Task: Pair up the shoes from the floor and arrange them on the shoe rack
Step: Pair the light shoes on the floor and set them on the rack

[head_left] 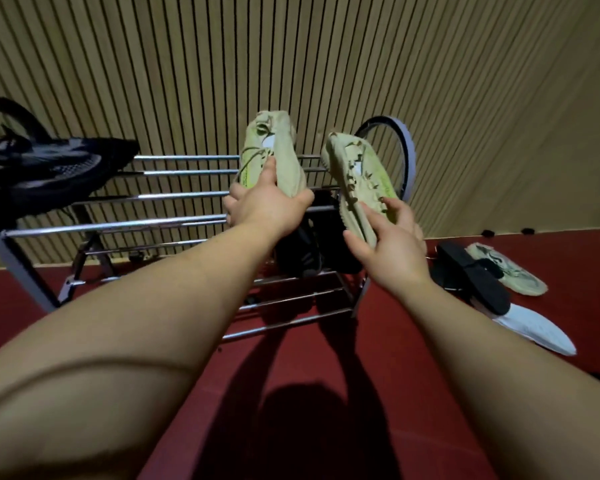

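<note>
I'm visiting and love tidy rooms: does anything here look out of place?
Yes. On the floor right of the shoe rack, a black sandal overlaps a pale green sneaker and a white shoe in an unpaired jumble. The left hand grips one sneaker, the right hand another sneaker of that colour.

Both bare forearms reach forward and up from the lower edge of the view, side by side and apart. The left hand (267, 207), back toward the camera, grips one pale sneaker (274, 147) with one finger stretched along it. The right hand (392, 247) holds a second pale sneaker (357, 174), its fingers curled round the edge.
</note>
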A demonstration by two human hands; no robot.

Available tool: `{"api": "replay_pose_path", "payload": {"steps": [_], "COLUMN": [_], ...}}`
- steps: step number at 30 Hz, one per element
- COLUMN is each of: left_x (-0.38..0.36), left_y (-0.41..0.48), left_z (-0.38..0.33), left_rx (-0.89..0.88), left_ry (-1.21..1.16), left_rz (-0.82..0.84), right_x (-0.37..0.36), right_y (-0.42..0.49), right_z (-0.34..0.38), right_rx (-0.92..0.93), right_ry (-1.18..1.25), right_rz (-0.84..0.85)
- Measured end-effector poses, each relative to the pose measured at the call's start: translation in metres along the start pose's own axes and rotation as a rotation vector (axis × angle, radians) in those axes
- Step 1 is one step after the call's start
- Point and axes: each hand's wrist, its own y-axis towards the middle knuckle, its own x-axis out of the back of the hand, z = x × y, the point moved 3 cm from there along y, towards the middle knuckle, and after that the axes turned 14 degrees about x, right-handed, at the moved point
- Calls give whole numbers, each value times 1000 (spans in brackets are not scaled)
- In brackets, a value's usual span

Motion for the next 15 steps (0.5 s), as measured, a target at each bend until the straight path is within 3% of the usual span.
{"api": "replay_pose_path", "payload": {"steps": [10,15], "left_x": [-31,-24], "left_y": [21,21], "left_z": [-17,-15], "left_rx": [-64,-193], "left_ry": [229,-4], "left_rz": [8,438], "right_x": [-19,-26], "right_y": [81,69], "right_z": [-35,-50], "right_rx": [-24,58], "right_ry": [-15,44], "right_rz": [97,35]}}
